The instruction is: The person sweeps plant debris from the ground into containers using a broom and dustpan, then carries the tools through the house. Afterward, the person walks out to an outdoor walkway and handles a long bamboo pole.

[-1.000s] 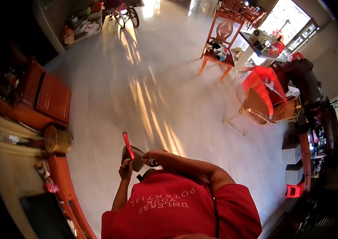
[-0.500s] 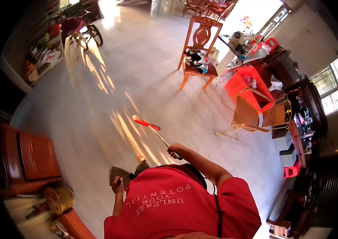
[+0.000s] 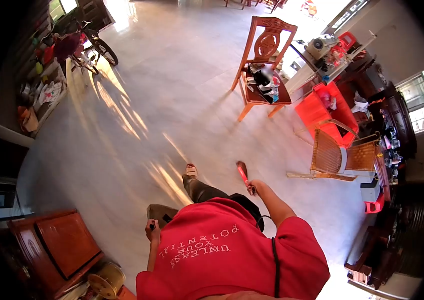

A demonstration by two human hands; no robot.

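Observation:
My right hand (image 3: 253, 188) is closed around the handle of a broom with a red head (image 3: 242, 171). The broom points forward over the floor, and its handle looks short from this angle. Low on the other side, my left hand (image 3: 152, 230) grips a dark handle at a grey-brown dustpan (image 3: 159, 213). Part of the dustpan is hidden behind my red shirt. One foot in a sandal (image 3: 191, 171) is stepped forward between the two tools.
A carved wooden chair (image 3: 266, 67) with things on its seat stands ahead to the right. Beyond it are a red bin (image 3: 324, 110), a wicker chair (image 3: 329, 155) and a sewing machine (image 3: 322, 46). Far left is a bicycle (image 3: 103, 52); near left, a wooden cabinet (image 3: 67, 240).
My right hand has swung the broom to the right, and its head now points more straight ahead. A foot has come forward. The dustpan stays low in my left hand.

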